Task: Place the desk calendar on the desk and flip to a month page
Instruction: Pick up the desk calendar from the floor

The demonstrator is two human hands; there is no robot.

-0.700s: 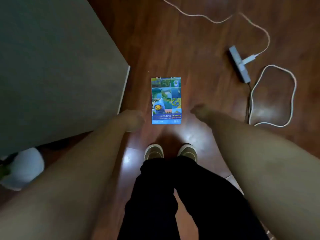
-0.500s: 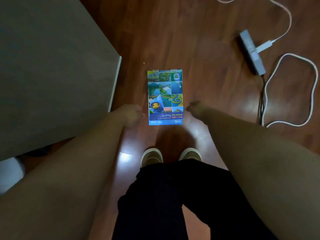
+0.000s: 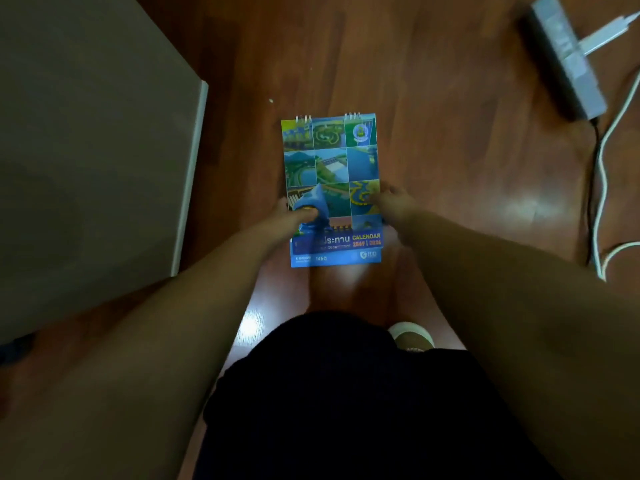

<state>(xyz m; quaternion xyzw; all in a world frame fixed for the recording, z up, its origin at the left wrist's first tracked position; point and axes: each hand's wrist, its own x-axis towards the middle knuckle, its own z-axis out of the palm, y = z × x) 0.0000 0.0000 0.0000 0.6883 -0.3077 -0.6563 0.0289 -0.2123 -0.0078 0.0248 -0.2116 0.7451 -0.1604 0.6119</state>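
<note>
Two hands take the desk calendar [image 3: 331,188] where it lies flat on the floor, beside the surface [image 3: 97,150] corner. My left hand [image 3: 294,216] pinches its left edge; my right hand [image 3: 394,202] closes on the right edge. It looks thin, light and bendy, with a slippery cover, so I hold both long sides.

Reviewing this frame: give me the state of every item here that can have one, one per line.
desk calendar: flat on the wooden floor, closed, cover up, not yet on the desk.
left hand: gripping the calendar's left edge.
right hand: touching its right edge.
power strip: on the floor, white plug inserted.
desk: nothing visible on its top.
</note>
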